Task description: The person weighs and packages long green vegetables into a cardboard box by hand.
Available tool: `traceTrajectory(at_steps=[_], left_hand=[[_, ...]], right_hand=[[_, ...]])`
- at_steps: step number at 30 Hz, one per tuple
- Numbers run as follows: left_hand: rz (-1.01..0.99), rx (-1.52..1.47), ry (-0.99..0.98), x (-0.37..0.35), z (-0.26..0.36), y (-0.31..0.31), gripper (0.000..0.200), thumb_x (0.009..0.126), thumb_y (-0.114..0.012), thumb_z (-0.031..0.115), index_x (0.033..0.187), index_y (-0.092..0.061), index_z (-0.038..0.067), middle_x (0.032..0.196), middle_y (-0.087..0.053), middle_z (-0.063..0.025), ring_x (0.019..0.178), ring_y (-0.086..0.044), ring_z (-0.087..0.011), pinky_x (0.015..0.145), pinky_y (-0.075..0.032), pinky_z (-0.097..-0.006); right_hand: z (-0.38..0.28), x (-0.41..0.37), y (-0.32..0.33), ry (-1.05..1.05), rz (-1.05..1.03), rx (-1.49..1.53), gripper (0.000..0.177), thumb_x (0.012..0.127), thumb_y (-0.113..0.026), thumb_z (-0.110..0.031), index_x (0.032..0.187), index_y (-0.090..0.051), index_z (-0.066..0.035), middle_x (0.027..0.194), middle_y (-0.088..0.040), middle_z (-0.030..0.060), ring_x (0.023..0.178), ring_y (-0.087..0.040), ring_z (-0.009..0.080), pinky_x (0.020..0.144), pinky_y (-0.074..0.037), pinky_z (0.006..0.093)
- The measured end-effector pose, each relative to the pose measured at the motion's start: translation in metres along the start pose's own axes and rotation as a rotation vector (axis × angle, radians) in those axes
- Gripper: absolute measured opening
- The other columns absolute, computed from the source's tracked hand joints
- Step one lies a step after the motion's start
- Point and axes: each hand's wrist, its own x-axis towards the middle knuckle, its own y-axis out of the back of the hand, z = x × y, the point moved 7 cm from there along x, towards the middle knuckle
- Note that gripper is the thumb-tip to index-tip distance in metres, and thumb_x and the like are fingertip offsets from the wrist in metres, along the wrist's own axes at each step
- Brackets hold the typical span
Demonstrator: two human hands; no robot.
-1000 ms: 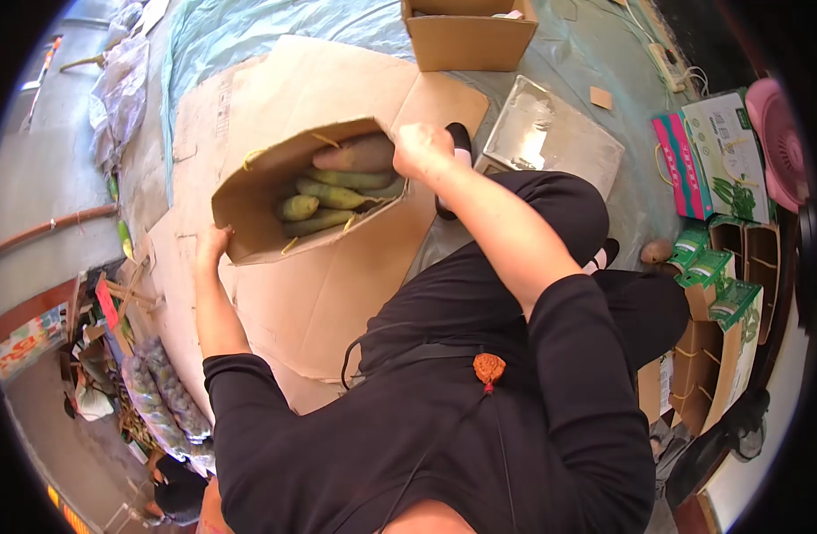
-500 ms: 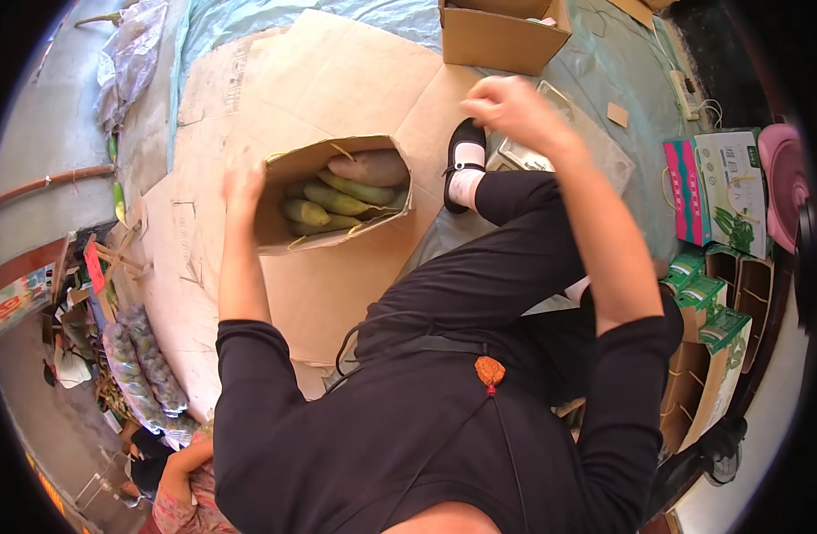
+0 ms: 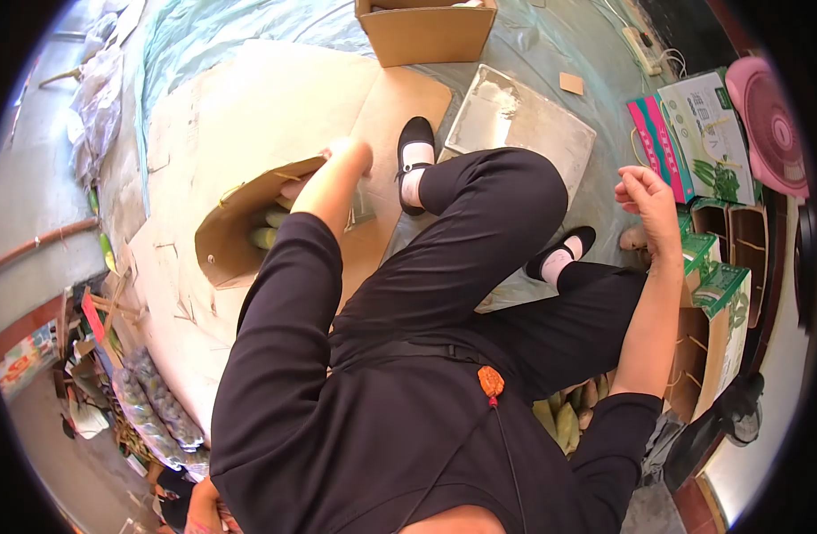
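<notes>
A cardboard box stands with its open top towards me, holding long green vegetables that look like gourds or radishes, and a pinkish one. My forearm partly covers them. My left hand is at the box's far right edge; its fingers are washed out by light and partly hidden, so its grip cannot be made out. Out to the right, my right hand is in the air near a pink and white printed carton. Its fingers are loosely bent and apart, with nothing visible in them.
Flattened cardboard covers the floor under the box. Another carton stands at the back. A flat pale tray-like case lies beyond my knee. Green-topped cartons and a pink fan line the right side. More vegetables lie by my right hip.
My left hand has gone from the box's left side to its far right edge. My right hand has swung from above my foot out to the right. The view has shifted rightwards.
</notes>
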Motion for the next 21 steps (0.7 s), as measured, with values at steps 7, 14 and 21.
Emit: traceTrajectory(at_steps=[7, 14, 21], left_hand=[[0.029, 0.127, -0.083, -0.043, -0.009, -0.037, 0.056, 0.075, -0.07, 0.057, 0.111, -0.068, 0.015, 0.11, -0.068, -0.0059, 0.101, -0.065, -0.0242, 0.086, -0.047, -0.0525], [0.319, 0.343, -0.369, -0.06, 0.012, -0.124, 0.045, 0.074, -0.072, 0.041, 0.11, -0.067, 0.014, 0.116, -0.064, -0.0099, 0.11, -0.059, -0.0254, 0.085, -0.05, -0.0424], [0.373, 0.268, -0.27, -0.066, -0.029, -0.275, 0.037, 0.089, -0.05, 0.023, 0.122, -0.054, 0.007, 0.12, -0.055, -0.0144, 0.114, -0.053, -0.0366, 0.095, -0.039, -0.0575]], right_hand=[[0.003, 0.0, -0.01, 0.013, -0.026, -0.031, 0.019, 0.087, -0.061, -0.015, 0.101, -0.063, -0.003, 0.079, -0.063, 0.0026, 0.072, -0.057, 0.0098, 0.068, -0.047, 0.0247], [0.008, 0.001, -0.01, 0.181, -0.082, -0.298, 0.023, 0.085, -0.062, -0.018, 0.102, -0.063, -0.002, 0.083, -0.063, 0.0029, 0.074, -0.058, 0.0115, 0.067, -0.049, 0.0282], [0.015, -0.009, -0.005, 0.234, -0.021, -0.443, 0.029, 0.08, -0.064, -0.029, 0.1, -0.064, -0.008, 0.084, -0.066, 0.0122, 0.079, -0.063, 0.0261, 0.07, -0.048, 0.0371]])
